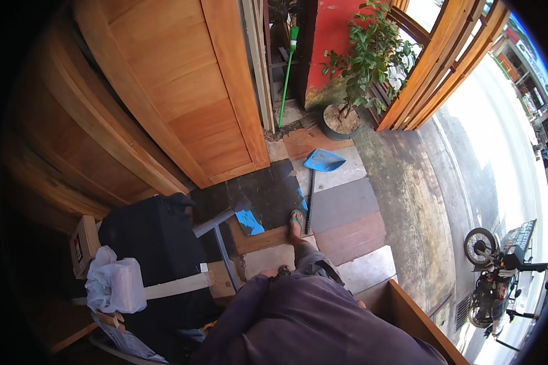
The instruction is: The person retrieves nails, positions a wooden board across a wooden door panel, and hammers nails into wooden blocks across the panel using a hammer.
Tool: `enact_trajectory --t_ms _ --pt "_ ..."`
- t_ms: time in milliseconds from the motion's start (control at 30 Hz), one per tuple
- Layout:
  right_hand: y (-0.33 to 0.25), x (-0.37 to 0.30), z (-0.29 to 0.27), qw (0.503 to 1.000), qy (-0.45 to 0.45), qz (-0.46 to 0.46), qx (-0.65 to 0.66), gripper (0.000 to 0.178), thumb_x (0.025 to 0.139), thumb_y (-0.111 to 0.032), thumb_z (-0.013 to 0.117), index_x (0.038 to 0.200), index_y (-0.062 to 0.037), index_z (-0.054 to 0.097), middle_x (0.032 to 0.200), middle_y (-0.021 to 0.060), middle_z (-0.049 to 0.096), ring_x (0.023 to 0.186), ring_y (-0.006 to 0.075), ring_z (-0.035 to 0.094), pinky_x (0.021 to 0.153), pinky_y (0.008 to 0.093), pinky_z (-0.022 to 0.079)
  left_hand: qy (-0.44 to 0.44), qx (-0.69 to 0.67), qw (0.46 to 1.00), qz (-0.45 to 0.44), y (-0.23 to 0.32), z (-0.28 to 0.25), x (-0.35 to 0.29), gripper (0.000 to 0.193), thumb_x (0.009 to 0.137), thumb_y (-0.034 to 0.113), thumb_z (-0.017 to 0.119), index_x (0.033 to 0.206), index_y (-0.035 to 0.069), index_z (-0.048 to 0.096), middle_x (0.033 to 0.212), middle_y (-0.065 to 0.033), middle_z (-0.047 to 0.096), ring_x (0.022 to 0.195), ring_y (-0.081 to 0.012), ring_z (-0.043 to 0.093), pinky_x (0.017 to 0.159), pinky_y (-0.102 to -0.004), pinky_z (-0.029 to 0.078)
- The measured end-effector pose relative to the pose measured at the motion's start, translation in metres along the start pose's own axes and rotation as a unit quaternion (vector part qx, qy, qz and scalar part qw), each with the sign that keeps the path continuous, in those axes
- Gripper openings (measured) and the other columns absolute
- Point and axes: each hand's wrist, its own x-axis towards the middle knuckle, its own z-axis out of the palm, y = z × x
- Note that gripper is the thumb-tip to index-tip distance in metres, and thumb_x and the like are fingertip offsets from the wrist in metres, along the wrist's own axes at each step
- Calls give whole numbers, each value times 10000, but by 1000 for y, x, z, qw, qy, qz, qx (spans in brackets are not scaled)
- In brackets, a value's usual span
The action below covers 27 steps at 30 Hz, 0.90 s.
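Close to my body, my left hand point(268, 273) shows only in part past the dark sleeve. A small dark shape point(284, 271) lies right beside it; whether the hand holds it I cannot make out. Of my right hand point(361, 304) just a sliver of skin appears at the right side of my shirt, its fingers hidden. Ahead on the tiles rests a blue dustpan point(324, 160) with a long black handle, whose end reaches beside my foot point(296, 222) in a green-strapped sandal. Neither hand touches the dustpan.
A green broom point(288, 76) leans upright in the doorway. Nearby stands a potted plant point(341, 121). Wooden door panels point(176, 91) lean at left, above a black-covered pile point(149, 243) with a white plastic bag point(115, 283). A motorcycle point(493, 283) is parked at right.
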Motion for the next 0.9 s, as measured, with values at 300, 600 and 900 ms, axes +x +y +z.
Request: enact_trajectory --t_ms 300,600,900 --pt "-216 124 -199 977 11 -28 212 433 958 -453 779 1010 -23 748 834 123 768 685 243 748 636 416 604 445 -83 891 -32 88 -312 -12 364 933 354 624 896 31 787 992 -233 775 1021 -468 723 899 -562 562" --pt "-350 165 -356 937 99 -3 335 345 901 -323 864 853 -46 663 711 83 689 533 191 650 487 372 539 603 -170 752 205 244 -646 0 226 996 264 727 1027 42 751 891 -194 768 891 -361 771 772 -452 587" --pt "-340 132 -281 909 193 132 345 325 907 -297 837 892 -15 678 691 87 679 604 211 688 556 372 561 710 -137 590 359 395 -982 -44 148 1021 162 716 1072 32 764 924 -112 756 809 -216 713 757 -362 566"
